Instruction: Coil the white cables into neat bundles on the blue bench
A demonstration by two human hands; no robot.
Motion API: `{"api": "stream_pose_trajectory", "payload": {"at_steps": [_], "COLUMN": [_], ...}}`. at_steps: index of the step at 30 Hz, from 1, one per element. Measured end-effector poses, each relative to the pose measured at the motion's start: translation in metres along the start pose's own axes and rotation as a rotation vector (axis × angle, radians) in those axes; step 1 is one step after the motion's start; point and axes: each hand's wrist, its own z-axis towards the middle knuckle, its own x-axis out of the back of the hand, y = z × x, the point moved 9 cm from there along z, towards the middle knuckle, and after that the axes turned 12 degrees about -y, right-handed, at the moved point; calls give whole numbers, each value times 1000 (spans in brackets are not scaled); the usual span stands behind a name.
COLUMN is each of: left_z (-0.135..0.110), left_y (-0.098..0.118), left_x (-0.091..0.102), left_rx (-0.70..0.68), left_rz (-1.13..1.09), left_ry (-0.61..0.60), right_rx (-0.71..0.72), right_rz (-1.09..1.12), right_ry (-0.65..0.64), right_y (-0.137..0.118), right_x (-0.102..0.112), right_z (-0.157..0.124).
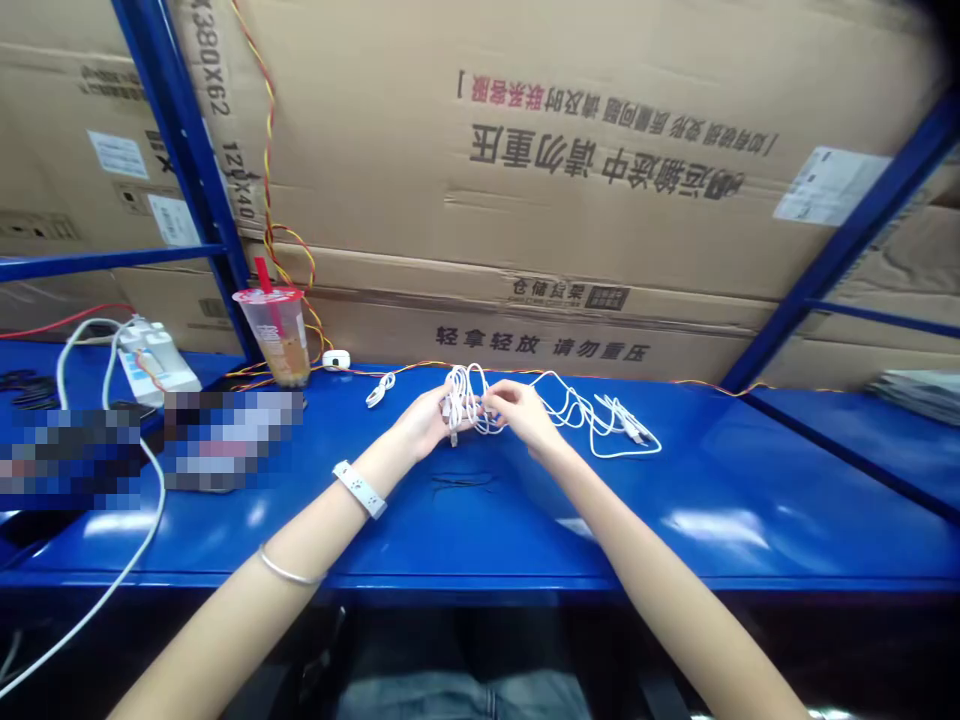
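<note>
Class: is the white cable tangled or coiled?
Tangled: the white cable loops over itself between the left hand and right hand.

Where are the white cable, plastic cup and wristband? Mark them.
white cable (626,456), head view, loop right of the hands
plastic cup (276,340), head view, middle of its body
wristband (360,490), head view, band's middle

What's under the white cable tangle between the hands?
Blue metal bench shows through the loose loops of the white cable. Under the tight bunch, the cable and the left hand and right hand cover the surface, so nothing there can be seen.
</note>
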Motion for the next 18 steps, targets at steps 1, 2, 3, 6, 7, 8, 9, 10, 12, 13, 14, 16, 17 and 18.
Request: {"api": "stream_pose_trajectory", "payload": {"at_steps": [1,2,3,6,7,8,9,10,12,13,14,16,17,18], "left_z": [1,2,3,6,6,7,7,8,9,11,12,17,20,22], "left_y": [1,2,3,9,11,14,16,18,20,20,21,25,28,31], "left_x": [2,4,6,14,17,20,22,24,27,27,27,24,21,19], "left_rx": [-8,-18,-28,-69,-90,-109,-124,-132,-128,-122,-113,-103,-104,-107], "left_rz": [-9,-19,-29,-27,-12,10,35,59,93,103,107,99,91,82], "left_ry": [4,7,12,33,47,63,79,89,112,117,120,115,111,108], "right_rx": [-2,-1,1,2,0,-3,-8,-12,-19,-25,-31,-48,-57,-65], "right_rz": [43,76,99,123,118,107,94,78,52,46,46,54,59,64], "right_ry": [-8,-9,-3,40,56,67,83,100,138,163,189,248,278,314], "right_y": [0,-2,-3,-7,-7,-8,-7,-7,-4,-2,-1,3,4,5], "right_x": [3,8,14,39,49,59,70,81,104,116,128,152,165,177], "right_z": [-1,-2,-4,-13,-16,-20,-24,-28,-36,-40,-43,-50,-54,-57]}}
